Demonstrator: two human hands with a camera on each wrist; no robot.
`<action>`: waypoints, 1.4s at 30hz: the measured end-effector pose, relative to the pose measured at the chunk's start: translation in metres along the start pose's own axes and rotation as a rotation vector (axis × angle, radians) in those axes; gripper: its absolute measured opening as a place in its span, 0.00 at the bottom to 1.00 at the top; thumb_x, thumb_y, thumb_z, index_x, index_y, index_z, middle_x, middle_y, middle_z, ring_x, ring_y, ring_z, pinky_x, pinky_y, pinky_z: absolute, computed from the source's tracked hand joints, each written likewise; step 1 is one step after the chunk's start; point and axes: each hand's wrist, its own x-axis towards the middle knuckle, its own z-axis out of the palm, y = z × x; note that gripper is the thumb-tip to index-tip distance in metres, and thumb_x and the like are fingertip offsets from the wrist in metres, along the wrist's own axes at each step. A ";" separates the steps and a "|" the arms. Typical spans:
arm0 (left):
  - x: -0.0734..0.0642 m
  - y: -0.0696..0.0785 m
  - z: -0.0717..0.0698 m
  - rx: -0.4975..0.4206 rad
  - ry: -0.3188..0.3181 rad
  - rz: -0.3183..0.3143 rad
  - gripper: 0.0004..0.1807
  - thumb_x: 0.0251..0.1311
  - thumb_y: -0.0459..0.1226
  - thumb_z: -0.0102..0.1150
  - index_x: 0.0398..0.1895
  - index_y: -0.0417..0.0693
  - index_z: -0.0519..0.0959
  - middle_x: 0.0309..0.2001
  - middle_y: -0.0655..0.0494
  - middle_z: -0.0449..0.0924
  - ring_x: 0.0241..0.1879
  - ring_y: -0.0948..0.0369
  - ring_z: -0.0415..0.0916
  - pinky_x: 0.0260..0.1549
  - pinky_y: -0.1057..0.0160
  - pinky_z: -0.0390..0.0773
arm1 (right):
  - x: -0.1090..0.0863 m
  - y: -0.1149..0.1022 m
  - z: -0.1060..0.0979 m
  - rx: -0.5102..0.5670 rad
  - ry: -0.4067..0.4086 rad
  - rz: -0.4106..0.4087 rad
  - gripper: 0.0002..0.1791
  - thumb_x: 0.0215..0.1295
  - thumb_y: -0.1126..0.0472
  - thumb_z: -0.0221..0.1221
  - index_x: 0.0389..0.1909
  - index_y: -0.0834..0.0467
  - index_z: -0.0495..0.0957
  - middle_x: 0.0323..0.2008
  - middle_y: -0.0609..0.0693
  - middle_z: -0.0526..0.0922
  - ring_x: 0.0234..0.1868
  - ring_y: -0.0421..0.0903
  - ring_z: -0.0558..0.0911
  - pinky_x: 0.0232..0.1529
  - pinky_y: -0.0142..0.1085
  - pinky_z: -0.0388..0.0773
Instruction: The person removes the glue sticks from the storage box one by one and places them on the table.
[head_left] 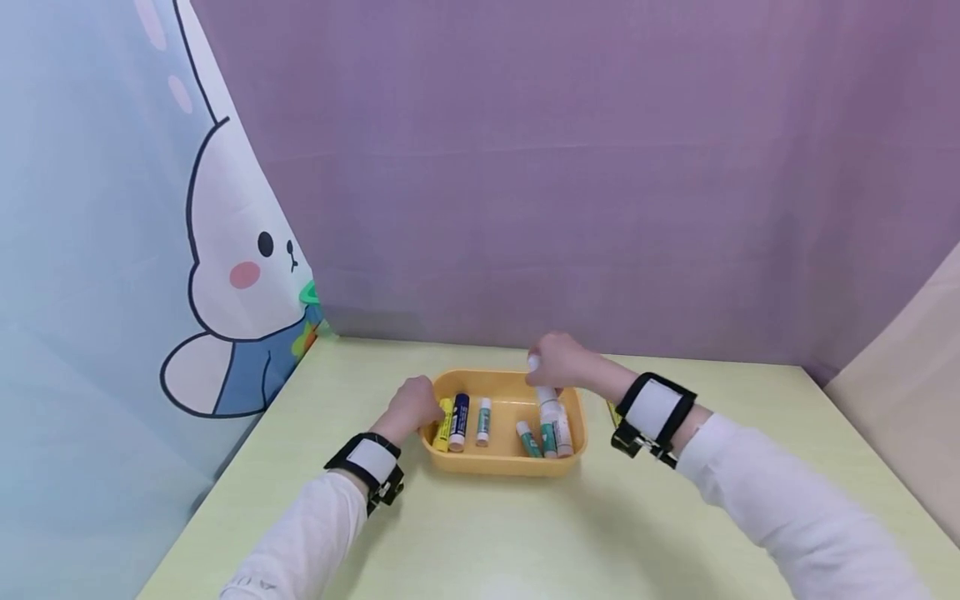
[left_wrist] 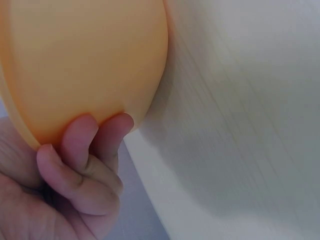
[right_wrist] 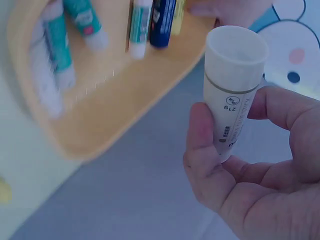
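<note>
A yellow-orange plastic tray (head_left: 501, 467) on the table holds several glue sticks. My left hand (head_left: 414, 407) grips the tray's left end, its fingers (left_wrist: 80, 135) curled against the outer wall. Close to it inside lie a yellow glue stick (head_left: 442, 427) and a dark blue glue stick (head_left: 459, 423). Over the tray's right back corner, my right hand (head_left: 564, 362) holds a white glue stick (right_wrist: 231, 100) between thumb and fingers, its hollow end facing the camera in the right wrist view. Below are green-and-white glue sticks (head_left: 528, 440) and a white one (head_left: 563, 433).
A small yellow object (head_left: 613, 413) lies on the table right of the tray, partly hidden by the right wrist. Behind the pale yellow table (head_left: 480, 533) hangs a purple curtain (head_left: 525, 183). A blue cartoon-print cloth (head_left: 97, 333) hangs at the left.
</note>
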 end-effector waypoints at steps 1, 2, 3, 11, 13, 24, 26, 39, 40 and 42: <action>0.000 0.000 0.000 0.000 -0.002 -0.002 0.16 0.51 0.31 0.62 0.43 0.32 0.73 0.28 0.46 0.76 0.17 0.58 0.76 0.14 0.67 0.76 | -0.002 0.003 -0.006 -0.004 0.005 -0.007 0.22 0.56 0.62 0.61 0.50 0.68 0.73 0.40 0.60 0.75 0.23 0.45 0.80 0.20 0.31 0.79; 0.000 0.000 0.000 0.004 -0.003 0.000 0.16 0.52 0.31 0.62 0.42 0.32 0.73 0.27 0.46 0.76 0.17 0.58 0.76 0.14 0.67 0.77 | -0.004 0.005 -0.011 -0.006 0.015 -0.010 0.23 0.56 0.61 0.61 0.51 0.68 0.72 0.41 0.61 0.75 0.23 0.46 0.80 0.20 0.31 0.79; 0.000 0.000 0.000 0.007 -0.004 -0.002 0.16 0.52 0.31 0.62 0.42 0.32 0.73 0.27 0.46 0.76 0.17 0.58 0.76 0.14 0.67 0.77 | -0.006 0.008 -0.016 -0.007 0.023 -0.009 0.25 0.56 0.61 0.61 0.53 0.69 0.71 0.41 0.62 0.76 0.23 0.46 0.80 0.20 0.31 0.79; -0.001 -0.003 -0.002 0.022 0.010 0.010 0.15 0.52 0.32 0.62 0.41 0.33 0.73 0.27 0.47 0.76 0.18 0.58 0.76 0.13 0.68 0.74 | -0.023 0.030 -0.049 -0.016 0.081 0.021 0.28 0.58 0.61 0.60 0.57 0.70 0.67 0.42 0.64 0.76 0.27 0.47 0.80 0.22 0.32 0.80; -0.001 -0.004 -0.002 0.023 0.010 0.009 0.15 0.51 0.32 0.62 0.41 0.33 0.73 0.27 0.47 0.76 0.18 0.58 0.76 0.12 0.68 0.74 | -0.027 0.038 -0.056 -0.012 0.097 0.025 0.27 0.58 0.61 0.60 0.56 0.70 0.67 0.42 0.65 0.76 0.27 0.48 0.81 0.23 0.32 0.80; 0.001 -0.006 -0.001 -0.001 0.004 -0.006 0.15 0.51 0.31 0.62 0.41 0.32 0.73 0.26 0.47 0.76 0.16 0.58 0.76 0.13 0.67 0.76 | -0.045 0.091 -0.074 0.044 0.126 0.097 0.28 0.61 0.60 0.58 0.58 0.71 0.64 0.48 0.71 0.73 0.34 0.52 0.81 0.26 0.37 0.82; 0.000 -0.006 -0.001 0.002 0.002 -0.006 0.16 0.51 0.31 0.62 0.42 0.32 0.72 0.26 0.47 0.76 0.16 0.58 0.76 0.13 0.67 0.76 | -0.049 0.100 -0.077 0.070 0.129 0.112 0.29 0.61 0.59 0.58 0.59 0.71 0.63 0.49 0.72 0.72 0.35 0.53 0.81 0.28 0.38 0.82; -0.007 -0.005 -0.003 0.002 0.013 0.020 0.11 0.51 0.31 0.62 0.36 0.34 0.74 0.25 0.48 0.76 0.17 0.59 0.76 0.12 0.68 0.74 | -0.053 0.158 -0.067 0.172 0.142 0.174 0.30 0.62 0.59 0.55 0.59 0.74 0.61 0.50 0.74 0.70 0.34 0.53 0.81 0.32 0.41 0.83; -0.007 -0.005 -0.003 0.002 0.013 0.020 0.11 0.51 0.31 0.62 0.37 0.34 0.74 0.25 0.48 0.76 0.17 0.58 0.76 0.12 0.68 0.74 | -0.051 0.162 -0.065 0.185 0.145 0.181 0.31 0.62 0.59 0.56 0.59 0.75 0.60 0.50 0.74 0.69 0.34 0.53 0.81 0.33 0.41 0.83; -0.008 -0.005 -0.004 0.001 0.013 0.021 0.12 0.51 0.31 0.62 0.37 0.33 0.74 0.25 0.48 0.76 0.17 0.58 0.76 0.12 0.68 0.74 | -0.049 0.169 -0.060 0.221 0.151 0.195 0.32 0.61 0.59 0.57 0.58 0.76 0.59 0.50 0.75 0.69 0.35 0.54 0.81 0.34 0.43 0.83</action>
